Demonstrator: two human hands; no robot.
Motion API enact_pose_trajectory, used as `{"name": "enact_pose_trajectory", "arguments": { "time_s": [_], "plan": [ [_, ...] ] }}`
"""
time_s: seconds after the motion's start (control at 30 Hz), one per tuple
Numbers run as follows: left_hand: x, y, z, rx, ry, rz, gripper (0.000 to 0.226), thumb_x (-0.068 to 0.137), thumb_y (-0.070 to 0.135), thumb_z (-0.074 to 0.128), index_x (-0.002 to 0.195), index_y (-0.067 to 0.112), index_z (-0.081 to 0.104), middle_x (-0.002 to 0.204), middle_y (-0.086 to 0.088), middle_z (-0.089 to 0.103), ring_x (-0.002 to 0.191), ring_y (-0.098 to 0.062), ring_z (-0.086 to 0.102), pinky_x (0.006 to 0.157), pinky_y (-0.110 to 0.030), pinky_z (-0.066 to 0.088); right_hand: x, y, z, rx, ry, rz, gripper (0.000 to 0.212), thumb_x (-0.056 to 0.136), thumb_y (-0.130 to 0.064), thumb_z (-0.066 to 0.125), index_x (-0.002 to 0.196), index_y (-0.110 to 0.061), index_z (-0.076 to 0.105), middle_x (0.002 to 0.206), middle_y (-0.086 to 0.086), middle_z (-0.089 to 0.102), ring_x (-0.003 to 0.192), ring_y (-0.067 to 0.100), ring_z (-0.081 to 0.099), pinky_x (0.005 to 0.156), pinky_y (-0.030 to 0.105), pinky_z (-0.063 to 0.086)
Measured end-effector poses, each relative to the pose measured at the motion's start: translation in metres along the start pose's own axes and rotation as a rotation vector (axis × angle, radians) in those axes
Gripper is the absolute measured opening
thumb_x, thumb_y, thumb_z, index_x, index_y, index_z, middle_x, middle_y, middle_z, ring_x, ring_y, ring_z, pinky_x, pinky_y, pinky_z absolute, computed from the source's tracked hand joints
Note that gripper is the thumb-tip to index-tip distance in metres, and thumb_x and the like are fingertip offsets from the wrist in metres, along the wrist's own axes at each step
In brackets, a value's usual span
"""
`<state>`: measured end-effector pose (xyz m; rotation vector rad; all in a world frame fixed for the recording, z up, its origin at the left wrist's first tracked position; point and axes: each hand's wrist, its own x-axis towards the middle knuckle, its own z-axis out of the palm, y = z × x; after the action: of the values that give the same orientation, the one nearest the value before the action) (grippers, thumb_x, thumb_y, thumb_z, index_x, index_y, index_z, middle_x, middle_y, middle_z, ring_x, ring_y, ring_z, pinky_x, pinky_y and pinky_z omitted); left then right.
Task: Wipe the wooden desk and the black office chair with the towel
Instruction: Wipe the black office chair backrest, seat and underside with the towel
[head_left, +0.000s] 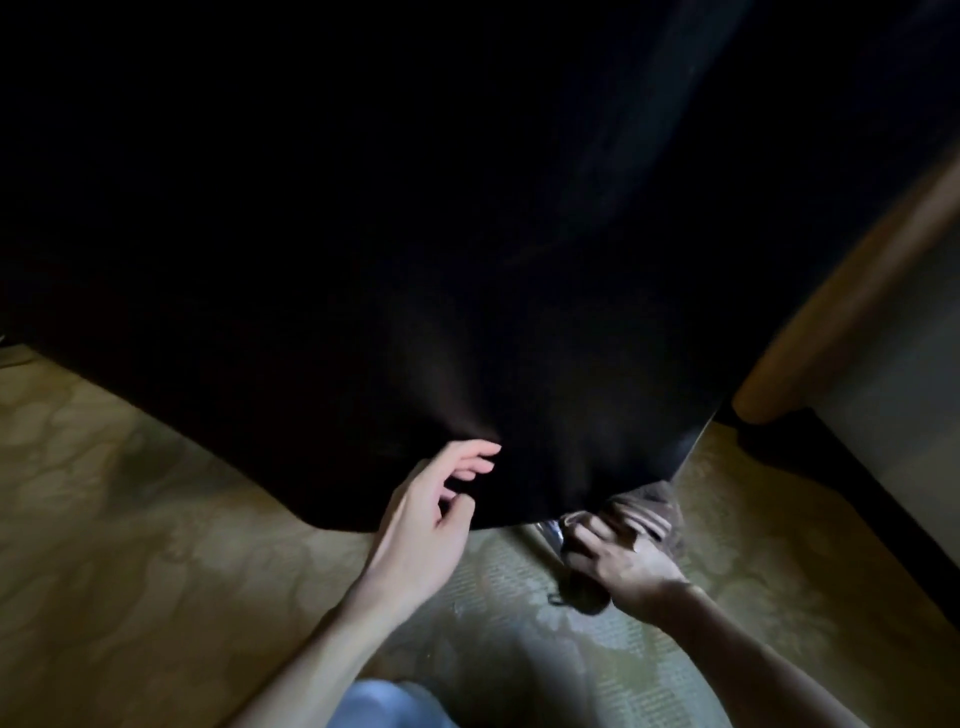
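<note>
Brown towel (645, 511) sits bunched in the person's right hand (623, 560), whose fingers are curled tightly round it, low down at the near right corner of the black office chair (363, 234). The cloth is pressed up against that corner, and one end of it hangs below the fist toward the floor. Just to the left of the knuckles a short piece of shiny metal (548, 535) pokes out from under the chair's edge; what part it is I cannot tell in this dim light. The chair itself is a broad, dark, matte surface that fills most of the scene, with its rounded lower edge nearest the person. The left hand (431, 514) rests against that lower edge, well to the left of the towel, its fingers loosely bent and spread on the black surface and holding nothing, the thumb tucked close beneath them. Off to the right, the rounded rim of the wooden desk (857, 291) runs diagonally, apart from the chair. Patterned tan carpet (156, 545) lies beneath it all, and a bit of pale blue clothing (384, 701) shows between the forearms.
</note>
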<state>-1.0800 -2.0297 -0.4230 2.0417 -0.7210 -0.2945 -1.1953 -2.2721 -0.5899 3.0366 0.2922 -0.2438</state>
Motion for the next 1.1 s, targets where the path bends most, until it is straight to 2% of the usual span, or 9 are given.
{"name": "enact_pose_trajectory", "arguments": {
  "time_s": [0.1,0.2,0.33,0.5,0.63,0.77,0.9,1.0,1.1],
  "plan": [
    [-0.001,0.007,0.005,-0.008,-0.022,-0.008,0.064,0.090,-0.010,0.050,0.128,0.040,0.062,0.118,0.020,0.067,0.121,-0.002,0.055,0.091,-0.011,0.041,-0.012,0.008,-0.003,0.090,-0.088,0.133,0.039,0.087,-0.047,0.069,0.126,-0.040,0.065,0.137,-0.004,0.055,0.137,0.019,0.046,0.103,0.047,0.045],
    [0.000,0.010,0.008,-0.019,-0.032,-0.025,0.064,0.089,-0.010,0.050,0.130,0.038,0.061,0.119,0.017,0.066,0.121,-0.001,0.055,0.090,-0.012,0.043,-0.034,0.010,-0.008,0.185,-0.053,0.232,0.057,0.088,-0.025,0.058,0.142,-0.040,0.051,0.148,-0.005,0.043,0.141,0.024,0.037,0.115,0.039,0.028],
    [0.000,0.008,0.009,-0.029,-0.008,-0.031,0.065,0.089,-0.010,0.049,0.128,0.040,0.061,0.119,0.016,0.067,0.119,-0.002,0.056,0.088,-0.011,0.043,-0.054,0.008,-0.049,0.150,0.296,0.256,0.062,0.072,-0.010,0.061,0.131,-0.028,0.067,0.141,0.007,0.058,0.129,0.035,0.054,0.103,0.050,0.045],
    [-0.005,0.003,0.007,-0.083,0.087,-0.080,0.061,0.090,-0.004,0.049,0.120,0.047,0.062,0.116,0.016,0.068,0.120,-0.002,0.057,0.090,-0.019,0.041,-0.065,0.007,-0.127,0.078,0.915,0.270,0.045,0.083,-0.015,0.055,0.126,-0.021,0.067,0.135,0.016,0.056,0.128,0.041,0.049,0.105,0.058,0.037],
    [-0.008,0.005,0.009,-0.151,0.181,-0.144,0.054,0.091,-0.001,0.052,0.110,0.048,0.063,0.112,0.011,0.069,0.113,-0.002,0.060,0.093,-0.023,0.045,-0.072,0.013,-0.183,-0.082,1.136,0.259,0.033,0.097,-0.018,0.053,0.124,-0.022,0.072,0.130,0.018,0.061,0.124,0.039,0.049,0.109,0.057,0.035],
    [-0.009,0.006,0.001,-0.209,0.231,-0.213,0.048,0.093,-0.001,0.053,0.104,0.043,0.065,0.110,0.008,0.069,0.106,-0.002,0.063,0.093,-0.024,0.050,-0.073,0.024,-0.203,-0.129,1.195,0.288,0.033,0.090,-0.013,0.064,0.121,-0.016,0.077,0.132,0.020,0.059,0.126,0.039,0.046,0.114,0.055,0.030],
    [-0.006,0.002,-0.009,-0.226,0.292,-0.252,0.039,0.093,-0.003,0.053,0.097,0.033,0.067,0.103,0.001,0.072,0.099,-0.015,0.067,0.086,-0.028,0.053,-0.067,0.025,-0.187,-0.131,1.157,0.265,0.034,0.094,-0.019,0.058,0.124,-0.019,0.073,0.133,0.019,0.057,0.125,0.040,0.046,0.117,0.052,0.025],
    [-0.003,-0.001,-0.013,-0.230,0.333,-0.275,0.030,0.095,-0.001,0.055,0.095,0.027,0.065,0.099,-0.006,0.071,0.098,-0.024,0.068,0.091,-0.038,0.054,-0.054,0.024,-0.161,-0.144,1.099,0.263,0.044,0.082,-0.023,0.072,0.126,-0.024,0.065,0.131,0.014,0.053,0.121,0.037,0.046,0.112,0.051,0.026],
    [-0.002,-0.005,-0.016,-0.234,0.342,-0.284,0.027,0.096,0.002,0.058,0.093,0.028,0.065,0.099,-0.006,0.072,0.099,-0.023,0.068,0.096,-0.042,0.055,-0.036,0.015,-0.116,-0.137,1.071,0.280,0.037,0.087,-0.025,0.064,0.123,-0.026,0.066,0.128,0.011,0.052,0.117,0.035,0.047,0.103,0.053,0.029]
  ]
}}
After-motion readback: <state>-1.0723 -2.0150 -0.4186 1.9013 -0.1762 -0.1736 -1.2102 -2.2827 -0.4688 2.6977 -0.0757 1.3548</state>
